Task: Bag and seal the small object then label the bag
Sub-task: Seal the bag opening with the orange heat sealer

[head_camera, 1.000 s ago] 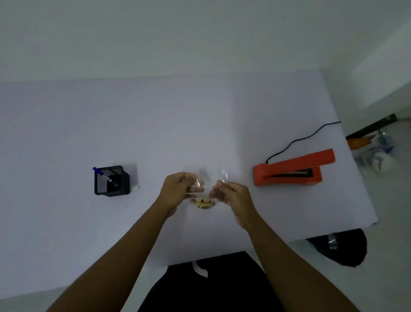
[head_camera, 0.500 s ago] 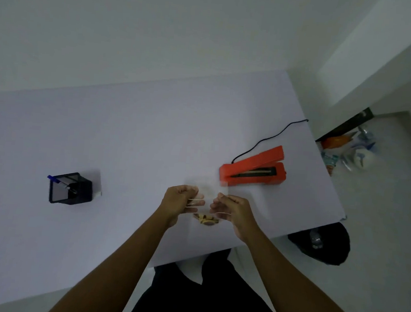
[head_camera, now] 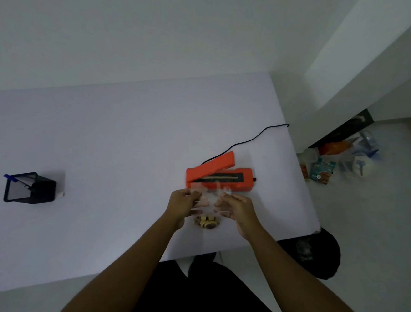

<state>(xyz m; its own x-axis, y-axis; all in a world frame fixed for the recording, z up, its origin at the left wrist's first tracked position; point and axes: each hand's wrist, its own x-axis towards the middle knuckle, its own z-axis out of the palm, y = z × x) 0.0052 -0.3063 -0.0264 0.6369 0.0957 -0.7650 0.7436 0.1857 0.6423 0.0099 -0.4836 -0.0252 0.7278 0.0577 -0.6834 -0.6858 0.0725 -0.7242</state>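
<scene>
Head view: two hands, left [head_camera: 182, 205] and right [head_camera: 238, 209], pinch one clear bag [head_camera: 206, 200] above one desk [head_camera: 116, 143], one orange sealer [head_camera: 220, 177], one pen holder [head_camera: 30, 188].

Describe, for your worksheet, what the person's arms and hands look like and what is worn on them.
Both forearms are bare from the bottom edge of the picture to the wrist: no sleeves show. The left hand and right hand wear no gloves. No watch, bracelet or ring can be made out, though the dim light leaves small details uncertain. Below the arms, dark clothing covers the person's lap.
</scene>
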